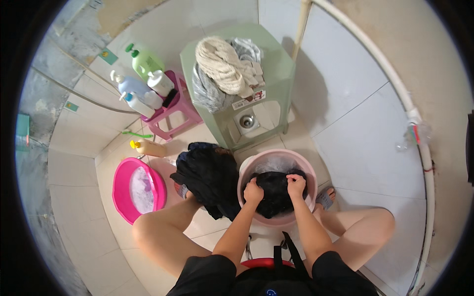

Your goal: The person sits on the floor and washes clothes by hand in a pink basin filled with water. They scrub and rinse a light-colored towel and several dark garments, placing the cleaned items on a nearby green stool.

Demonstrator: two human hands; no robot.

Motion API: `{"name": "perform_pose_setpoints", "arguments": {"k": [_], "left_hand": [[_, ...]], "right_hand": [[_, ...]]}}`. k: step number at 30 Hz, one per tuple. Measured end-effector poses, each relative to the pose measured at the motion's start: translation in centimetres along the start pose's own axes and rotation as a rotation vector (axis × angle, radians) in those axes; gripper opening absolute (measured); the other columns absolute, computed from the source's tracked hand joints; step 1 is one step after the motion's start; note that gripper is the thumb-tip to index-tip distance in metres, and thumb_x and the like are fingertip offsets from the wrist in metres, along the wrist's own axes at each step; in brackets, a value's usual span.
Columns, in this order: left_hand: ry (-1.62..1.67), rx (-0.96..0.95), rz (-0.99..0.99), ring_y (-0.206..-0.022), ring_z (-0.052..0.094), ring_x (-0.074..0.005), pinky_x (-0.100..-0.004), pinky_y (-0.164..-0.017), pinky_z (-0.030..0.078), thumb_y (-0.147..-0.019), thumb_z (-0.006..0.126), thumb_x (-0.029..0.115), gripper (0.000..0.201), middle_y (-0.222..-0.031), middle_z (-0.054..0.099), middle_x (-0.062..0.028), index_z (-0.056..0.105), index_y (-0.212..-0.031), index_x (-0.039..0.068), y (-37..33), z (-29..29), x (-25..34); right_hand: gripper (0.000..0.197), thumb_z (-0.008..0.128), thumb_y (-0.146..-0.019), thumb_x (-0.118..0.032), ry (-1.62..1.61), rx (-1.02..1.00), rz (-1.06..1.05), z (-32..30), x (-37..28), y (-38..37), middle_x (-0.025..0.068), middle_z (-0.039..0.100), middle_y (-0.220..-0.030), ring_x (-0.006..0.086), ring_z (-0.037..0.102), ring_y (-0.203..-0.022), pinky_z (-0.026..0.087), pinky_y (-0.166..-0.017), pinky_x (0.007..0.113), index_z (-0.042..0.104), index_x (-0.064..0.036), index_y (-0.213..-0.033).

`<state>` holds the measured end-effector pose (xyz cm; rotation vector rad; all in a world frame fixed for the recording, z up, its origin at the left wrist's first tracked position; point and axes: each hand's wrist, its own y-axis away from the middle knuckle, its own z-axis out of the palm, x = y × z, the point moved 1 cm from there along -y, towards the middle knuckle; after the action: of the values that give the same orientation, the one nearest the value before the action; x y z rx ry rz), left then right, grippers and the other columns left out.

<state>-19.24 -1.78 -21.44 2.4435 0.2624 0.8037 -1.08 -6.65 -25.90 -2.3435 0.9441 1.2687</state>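
Observation:
Both my hands are over a pale pink basin (313, 173) between my feet, gripping a wet black garment (272, 195) that lies in sudsy water. My left hand (254, 192) is closed on the garment's left side. My right hand (296, 186) pinches its right side, fingers bent toward the cloth. White foam (276, 164) shows along the basin's far side. Left of the basin, a heap of black clothes (210, 177) rests beside my left foot. The exact kind of garment in the water cannot be made out.
A bright pink basin (121, 197) with soapy water stands at left, near a yellow-capped bottle (149, 147). Behind, a pink stool (180, 116) carries several pump bottles. A green stool (276, 74) holds beige and grey cloths (222, 64), near a floor drain (247, 122).

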Motion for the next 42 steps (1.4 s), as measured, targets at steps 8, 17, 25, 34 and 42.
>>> {"name": "perform_pose_setpoints", "arguments": {"k": [8,17,25,34,42], "left_hand": [[0.342,0.237,0.417,-0.106,0.057,-0.0389,-0.0398,-0.09,0.045,-0.082,0.059,0.017,0.042,-0.111,0.061,-0.0249,0.056,-0.119,-0.002,11.7,-18.8,10.6],[0.92,0.054,0.94,-0.101,0.052,-0.0127,-0.0255,-0.09,0.041,-0.089,0.055,0.006,0.036,-0.11,0.061,-0.0096,0.05,-0.121,-0.01,30.5,-32.6,19.8],[1.037,-0.077,0.71,-0.097,0.053,-0.0127,-0.0246,-0.079,0.046,-0.089,0.057,0.014,0.052,-0.114,0.056,-0.0095,0.039,-0.133,-0.007,25.5,-24.2,17.2],[1.295,-0.33,-0.241,-0.058,0.041,-0.0139,-0.0328,-0.052,0.03,-0.08,0.06,0.02,0.013,-0.068,0.051,-0.0021,0.062,-0.075,0.008,13.1,0.0,1.1],[1.316,0.019,-0.193,-0.077,0.049,-0.0163,-0.0366,-0.075,0.04,-0.085,0.056,0.03,0.024,-0.079,0.052,0.0009,0.058,-0.104,0.015,8.5,-0.4,-6.9]], "right_hand": [[0.013,0.06,-0.075,0.006,-0.563,-0.23,0.113,-15.4,-25.1,-2.6,0.0046,0.065,-0.076,0.0099,0.055,-0.068,0.044,-0.064,0.023,0.07,0.0028,-0.082],[0.013,0.062,-0.076,0.009,-0.86,-0.114,-0.352,-32.8,-41.9,2.6,0.0086,0.066,-0.085,0.0124,0.06,-0.078,0.048,-0.075,0.023,0.067,0.0043,-0.087],[0.032,0.072,-0.072,-0.008,-0.511,-0.51,-0.32,-27.3,-37.0,6.2,0.0085,0.061,-0.099,0.0168,0.058,-0.092,0.046,-0.084,0.028,0.065,0.0023,-0.101],[0.03,0.071,-0.067,-0.017,0.544,-0.628,-0.208,-5.9,-6.9,10.7,0.0208,0.061,-0.094,0.0347,0.059,-0.094,0.048,-0.08,0.042,0.063,-0.0039,-0.093],[0.005,0.059,-0.061,-0.005,-0.066,-0.563,0.01,-9.9,-24.0,9.1,0.0033,0.052,-0.055,0.0137,0.047,-0.053,0.036,-0.05,0.03,0.058,-0.0006,-0.063]]}}
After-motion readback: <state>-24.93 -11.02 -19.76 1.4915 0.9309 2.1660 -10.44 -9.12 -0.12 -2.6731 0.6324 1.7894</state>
